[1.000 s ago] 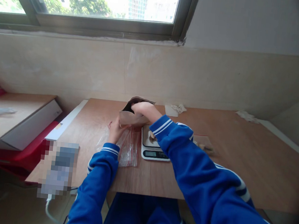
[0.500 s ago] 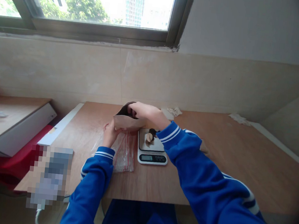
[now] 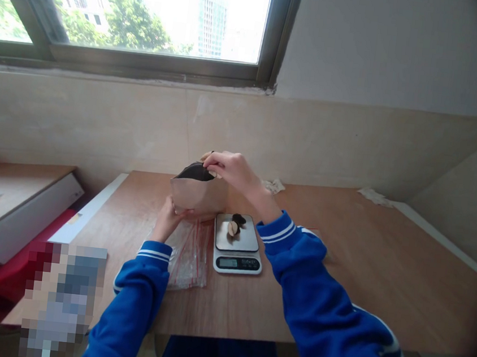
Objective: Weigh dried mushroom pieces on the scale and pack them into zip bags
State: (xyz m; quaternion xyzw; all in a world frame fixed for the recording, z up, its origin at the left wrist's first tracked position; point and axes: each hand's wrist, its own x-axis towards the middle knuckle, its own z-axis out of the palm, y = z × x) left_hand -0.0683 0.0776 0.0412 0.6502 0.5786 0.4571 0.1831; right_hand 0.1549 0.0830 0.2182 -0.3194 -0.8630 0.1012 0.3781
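Note:
My left hand (image 3: 168,216) grips the lower left side of a brown paper bag (image 3: 198,197), keeping it upright with its dark mouth open. At the bag's right rim is my right hand (image 3: 233,169), its fingers pinched on a small tan piece (image 3: 207,156) that looks like a dried mushroom. Just in front of the bag stands a white kitchen scale (image 3: 236,260). On its plate lie a tan dried mushroom (image 3: 232,229) and a dark one (image 3: 239,219). The digits on the display are too small to read.
Clear zip bags (image 3: 190,256) with red seal lines lie left of the scale. Crumpled tissue (image 3: 274,186) rests at the table's back edge, more tissue (image 3: 375,197) farther right. A pixelated object (image 3: 68,297) is at the left front. A window (image 3: 165,17) is above.
My right hand has come up out of the bag with a small tan piece in its fingers. My left hand still holds the bag. The view has shifted slightly.

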